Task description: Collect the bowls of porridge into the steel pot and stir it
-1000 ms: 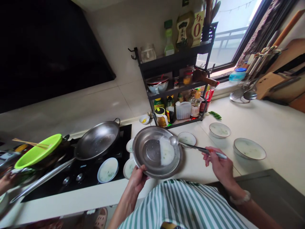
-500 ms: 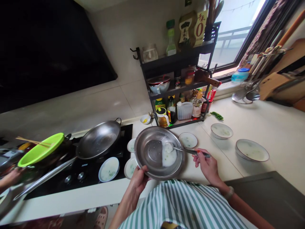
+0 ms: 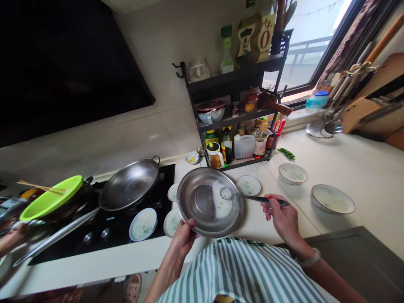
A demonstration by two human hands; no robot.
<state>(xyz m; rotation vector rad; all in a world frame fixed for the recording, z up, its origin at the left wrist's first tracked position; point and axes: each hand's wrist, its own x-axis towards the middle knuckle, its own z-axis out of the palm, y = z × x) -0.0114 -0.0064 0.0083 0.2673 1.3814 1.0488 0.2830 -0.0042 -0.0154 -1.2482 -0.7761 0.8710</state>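
My left hand [image 3: 184,237] grips the near-left rim of a wide steel basin [image 3: 192,185], which tilts so that a thin white soup with green bits [image 3: 222,205] pools on its right side. In my right hand [image 3: 280,214] is the dark handle of a ladle [image 3: 226,193]; its bowl sits in the pooled soup. Close around the basin stand small bowls of the same soup: one bowl [image 3: 248,185] behind on the right, another bowl [image 3: 172,221] on the left, partly hidden by the basin, and a bowl [image 3: 143,224] at the stove's edge.
Two filled bowls, a smaller bowl [image 3: 293,173] and a larger bowl [image 3: 333,199], stand on the right counter. A wok [image 3: 131,185] rests on the stove, its handle pointing at me. Beyond the basin is a condiment rack [image 3: 233,80]. Another person's hand [image 3: 15,237] shows far left, near a green basin [image 3: 52,198].
My right hand has moved slightly right, and the ladle now lies flatter in the soup. My left hand keeps its hold on the basin's rim.
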